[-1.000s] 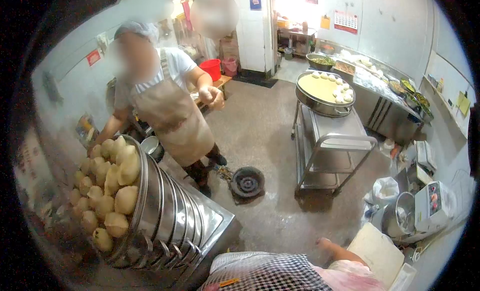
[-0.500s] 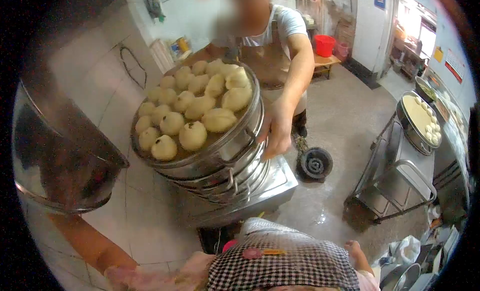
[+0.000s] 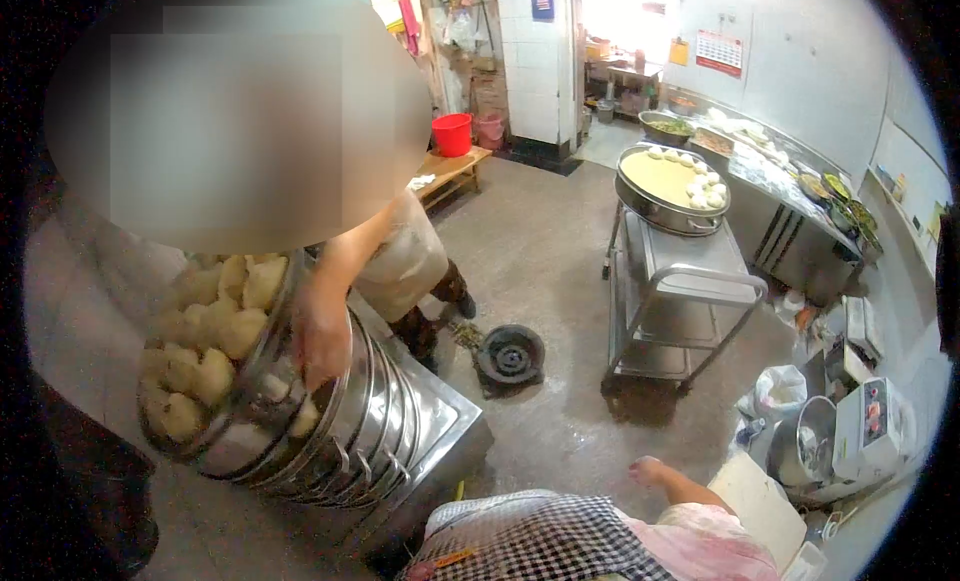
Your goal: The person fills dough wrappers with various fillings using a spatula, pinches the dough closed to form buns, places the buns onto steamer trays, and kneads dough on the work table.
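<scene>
My right hand hangs in front of my checkered apron, over the floor, its fingers loosely apart with nothing visible in them. My left hand is out of view. At the lower left edge is a dark, blurred part of the large metal lid. Left of me stands a stack of round steel steamer tiers. Its top tier holds several pale steamed buns and looks tilted, with a bun showing beneath its rim. A co-worker's hand is at that rim.
The stack rests on a steel stove. A round floor drain lies beyond it. Ahead stands a steel trolley carrying a steamer tray with white buns. A mixing machine and a bowl are at right.
My view has swung right, so the stack now sits farther left. My left arm and most of the lid have left the view. The co-worker leans closer, and a gap shows below the top tier.
</scene>
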`<state>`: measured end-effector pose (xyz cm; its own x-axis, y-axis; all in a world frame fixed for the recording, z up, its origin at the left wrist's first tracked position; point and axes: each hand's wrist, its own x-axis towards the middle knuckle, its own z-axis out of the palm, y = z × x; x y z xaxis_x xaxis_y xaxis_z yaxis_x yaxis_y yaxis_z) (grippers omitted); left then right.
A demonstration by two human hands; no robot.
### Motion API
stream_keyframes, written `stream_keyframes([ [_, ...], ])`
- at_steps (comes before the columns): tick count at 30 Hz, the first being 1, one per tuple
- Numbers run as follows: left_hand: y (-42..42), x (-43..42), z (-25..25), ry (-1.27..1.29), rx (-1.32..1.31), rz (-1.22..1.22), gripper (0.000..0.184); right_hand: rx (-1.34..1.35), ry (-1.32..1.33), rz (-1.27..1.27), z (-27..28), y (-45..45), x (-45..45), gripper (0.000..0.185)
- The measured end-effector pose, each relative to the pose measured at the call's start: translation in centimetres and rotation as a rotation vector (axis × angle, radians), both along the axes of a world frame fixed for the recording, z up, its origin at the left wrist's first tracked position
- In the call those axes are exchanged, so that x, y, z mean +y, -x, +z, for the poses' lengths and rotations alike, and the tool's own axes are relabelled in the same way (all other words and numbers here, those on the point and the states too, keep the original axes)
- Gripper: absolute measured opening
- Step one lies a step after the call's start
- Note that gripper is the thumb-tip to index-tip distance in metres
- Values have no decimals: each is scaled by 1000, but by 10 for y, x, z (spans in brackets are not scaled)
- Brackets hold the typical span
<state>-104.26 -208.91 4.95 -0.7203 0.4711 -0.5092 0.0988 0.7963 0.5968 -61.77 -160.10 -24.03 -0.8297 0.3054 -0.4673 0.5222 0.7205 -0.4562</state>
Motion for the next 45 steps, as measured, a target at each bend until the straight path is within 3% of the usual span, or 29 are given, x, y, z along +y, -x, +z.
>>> stream_keyframes([
  [3, 2, 6, -1, -26, 35, -5, 47, -206, 241, -464, 44, 14, -24, 39],
  [6, 0, 5, 0, -56, 73, 3, 47, -245, 212, -394, 47, 7, -30, 43],
  [9, -4, -23, 5, -114, 171, 51, 47, -282, 122, -400, 123, 18, -53, 42],
  [10, -4, -37, 11, -136, 224, 70, 47, -268, 202, -521, 113, 15, -54, 41],
  [13, 17, -77, 74, -182, 492, 183, 47, -42, 292, -698, 110, -2, -60, 38],
  [15, 36, -100, 131, -189, 701, 261, 47, -86, 86, -440, 76, -23, -49, 37],
  [17, 61, -118, 185, -204, 910, 326, 47, -24, 135, -602, 147, 1, -78, 36],
  [20, 100, -131, 259, -230, 1181, 391, 47, 113, 20, -470, 157, -7, -81, 33],
  [25, 171, -123, 341, -246, 1488, 428, 47, 95, 247, -727, 77, -28, -71, 30],
  [28, 222, -101, 371, -222, 1585, 425, 47, -58, 375, -826, 72, -27, -66, 28],
  [31, 264, -71, 375, -202, 1604, 416, 47, 25, 300, -790, 16, -49, -72, 28],
  [34, 314, -33, 374, -165, 1590, 393, 47, -95, 258, -757, 40, -45, -87, 29],
  [37, 335, 11, 351, -147, 1440, 352, 47, 11, 137, -726, 39, -47, -108, 28],
  [40, 340, 55, 333, -132, 1314, 300, 48, -110, 237, -869, 75, -45, -127, 26],
  [43, 337, 81, 318, -154, 1374, 150, 50, -4, 301, -950, 60, -67, -152, 24],
  [45, 360, 88, 309, -109, 1310, 170, 49, 127, 559, -1168, 70, -78, -168, 24],
])
